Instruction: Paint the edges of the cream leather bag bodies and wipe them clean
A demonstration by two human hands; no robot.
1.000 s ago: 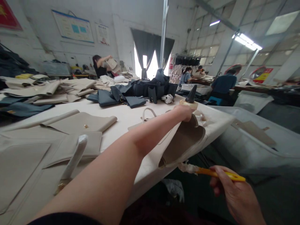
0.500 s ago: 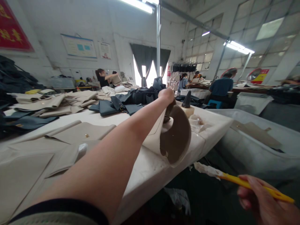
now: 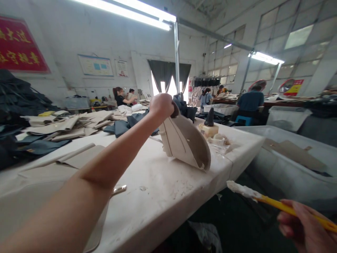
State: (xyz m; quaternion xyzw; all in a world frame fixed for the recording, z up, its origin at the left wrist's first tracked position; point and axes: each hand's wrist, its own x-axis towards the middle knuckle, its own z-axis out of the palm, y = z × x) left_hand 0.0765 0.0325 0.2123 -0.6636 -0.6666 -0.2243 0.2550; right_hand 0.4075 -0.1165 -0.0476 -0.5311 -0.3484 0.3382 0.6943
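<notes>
My left hand [image 3: 163,105] is closed on the top edge of a beige leather-like panel [image 3: 177,140]. The panel curls over, its brown-grey inner side facing right, and its lower edge is at or just above the white table [image 3: 147,196]. At the lower right my right hand [image 3: 302,221] grips the yellow handle of a brush [image 3: 276,204]. White paste coats the brush's far end, which points left, out past the table's edge. Behind the panel stand a pale pot with a dark cone-shaped top [image 3: 210,121] and a small whitish dish [image 3: 219,140].
Beige panels [image 3: 79,123] and dark blue pieces [image 3: 123,126] lie piled on the table's far side. More flat beige pieces lie at the near left. A white plastic bin [image 3: 289,175] stands right of the table, holding beige pieces. Several people work farther back.
My left hand has moved left with the beige panel, turning more of its outer face into view. My right hand has shifted slightly right and down, still holding the brush. The camera view has shifted.
</notes>
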